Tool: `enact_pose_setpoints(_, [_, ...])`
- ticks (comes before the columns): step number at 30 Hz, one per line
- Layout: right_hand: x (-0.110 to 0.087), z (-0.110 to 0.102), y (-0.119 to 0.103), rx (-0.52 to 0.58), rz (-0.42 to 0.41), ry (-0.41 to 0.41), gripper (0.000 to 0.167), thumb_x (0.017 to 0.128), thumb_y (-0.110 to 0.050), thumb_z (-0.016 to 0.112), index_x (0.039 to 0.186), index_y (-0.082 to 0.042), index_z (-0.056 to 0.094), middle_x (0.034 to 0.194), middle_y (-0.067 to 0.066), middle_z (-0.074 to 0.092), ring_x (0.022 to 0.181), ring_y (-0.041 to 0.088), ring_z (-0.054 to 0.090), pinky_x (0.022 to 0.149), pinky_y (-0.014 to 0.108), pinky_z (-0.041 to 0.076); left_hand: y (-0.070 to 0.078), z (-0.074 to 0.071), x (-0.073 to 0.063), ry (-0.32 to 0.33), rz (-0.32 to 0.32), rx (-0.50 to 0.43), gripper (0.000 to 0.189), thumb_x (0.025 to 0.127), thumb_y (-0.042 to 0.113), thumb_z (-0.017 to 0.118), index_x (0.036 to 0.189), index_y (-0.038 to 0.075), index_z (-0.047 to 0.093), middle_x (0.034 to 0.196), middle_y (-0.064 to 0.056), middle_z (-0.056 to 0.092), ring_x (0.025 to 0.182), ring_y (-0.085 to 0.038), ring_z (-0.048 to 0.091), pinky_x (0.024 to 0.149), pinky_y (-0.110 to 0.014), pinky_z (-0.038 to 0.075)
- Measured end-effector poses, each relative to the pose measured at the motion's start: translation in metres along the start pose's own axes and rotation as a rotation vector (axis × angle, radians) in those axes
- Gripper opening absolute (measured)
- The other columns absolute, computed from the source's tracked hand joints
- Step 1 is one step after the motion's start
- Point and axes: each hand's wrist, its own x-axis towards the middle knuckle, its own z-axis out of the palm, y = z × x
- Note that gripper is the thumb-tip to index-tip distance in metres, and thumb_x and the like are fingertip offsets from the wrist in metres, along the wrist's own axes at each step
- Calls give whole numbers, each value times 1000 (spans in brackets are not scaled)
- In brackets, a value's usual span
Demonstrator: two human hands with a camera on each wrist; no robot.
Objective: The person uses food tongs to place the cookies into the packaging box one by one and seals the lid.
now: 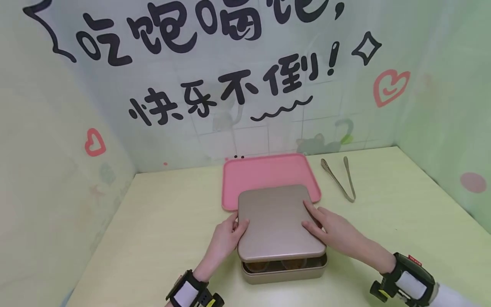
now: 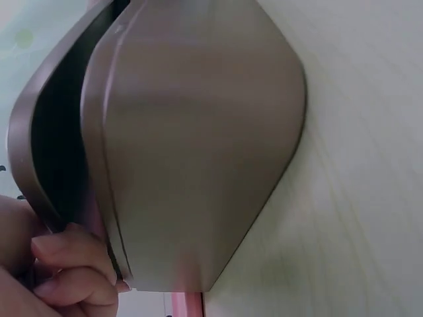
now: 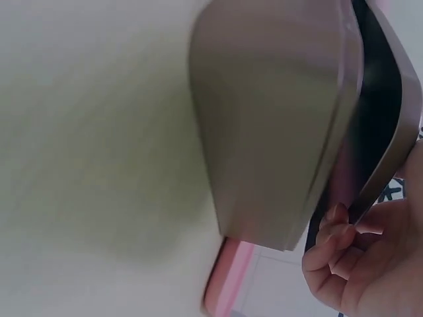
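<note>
A bronze-coloured metal lid is lifted slightly off a matching rectangular box, leaving a dark gap between them. My left hand grips the lid's left edge, thumb on top and curled fingers underneath. At the right edge my right hand holds the lid too, its thumb and index finger on the top face and other fingers curled under the rim. Through the front gap, round brownish shapes show inside the box; most of its contents are hidden.
Behind the box lies a pink tray, partly covered by the lid in the head view. Spread metal tongs rest right of the tray on the pale wooden table. Printed walls border the table at the back and sides.
</note>
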Motion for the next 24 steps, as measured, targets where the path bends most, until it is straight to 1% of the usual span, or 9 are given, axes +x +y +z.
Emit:
enact_pose_setpoints(1, [-2, 2, 0, -15, 3, -4, 61, 92, -39, 47, 135, 3, 35, 105, 13, 55, 80, 17, 54, 69, 37, 43, -1, 1, -1, 3, 2, 16, 50, 92, 30, 50, 125, -8, 45, 57, 4, 42, 45, -7, 36, 42, -24, 30])
enact_pose_setpoints(3, [-4, 5, -1, -48, 0, -6, 60, 92, -39, 47, 134, 3, 36, 99, 11, 55, 75, 15, 53, 65, 36, 43, -1, 2, -3, 6, 13, 41, 48, 92, 29, 50, 124, -7, 46, 58, 5, 41, 47, -7, 36, 43, -24, 30])
enact_pose_setpoints(8, [-8, 10, -1, -131, -32, 21, 58, 92, -36, 49, 133, 3, 39, 95, 9, 56, 73, 16, 54, 62, 36, 44, 0, 3, -7, 11, 40, 96, 43, 92, 30, 50, 116, -6, 51, 57, 6, 41, 47, -7, 36, 43, -25, 31])
enact_pose_setpoints(9, [-9, 10, -1, -145, -37, 25, 58, 92, -36, 49, 133, 3, 39, 93, 8, 56, 71, 15, 54, 60, 35, 44, 0, 4, -9, 9, 44, 108, 43, 92, 30, 50, 115, -6, 51, 57, 6, 40, 47, -7, 36, 43, -26, 31])
enact_pose_setpoints(11, [-11, 12, -1, -168, -44, 30, 58, 91, -37, 50, 132, 3, 40, 91, 7, 55, 70, 15, 53, 59, 34, 44, 0, 5, -11, 4, 40, 133, 43, 92, 30, 50, 115, -6, 51, 57, 6, 40, 47, -7, 36, 43, -25, 31])
enact_pose_setpoints(15, [-15, 12, -2, -190, -57, 36, 57, 91, -37, 51, 131, 3, 42, 88, 5, 54, 68, 14, 52, 57, 33, 43, 0, 7, -14, 2, 40, 180, 43, 92, 30, 50, 116, -6, 51, 57, 6, 40, 48, -7, 36, 43, -25, 30])
enact_pose_setpoints(19, [-17, 12, -3, -202, -76, 43, 56, 91, -36, 51, 130, 3, 43, 85, 4, 53, 66, 13, 50, 56, 33, 42, 0, 7, -16, 4, 49, 214, 39, 92, 31, 50, 110, -4, 53, 58, 6, 40, 47, -7, 36, 42, -25, 30])
enact_pose_setpoints(22, [-17, 13, -3, -210, -85, 48, 56, 91, -35, 52, 130, 4, 43, 84, 3, 51, 65, 13, 50, 55, 32, 42, 0, 7, -16, -7, 51, 216, 37, 92, 29, 50, 106, -4, 53, 58, 5, 41, 48, -7, 37, 43, -25, 31])
enact_pose_setpoints(24, [-17, 13, -2, -212, -87, 48, 56, 90, -35, 52, 130, 4, 43, 83, 2, 51, 64, 12, 49, 55, 32, 42, 0, 7, -16, -15, 49, 212, 37, 92, 29, 50, 107, -6, 53, 58, 5, 41, 48, -7, 37, 43, -25, 31])
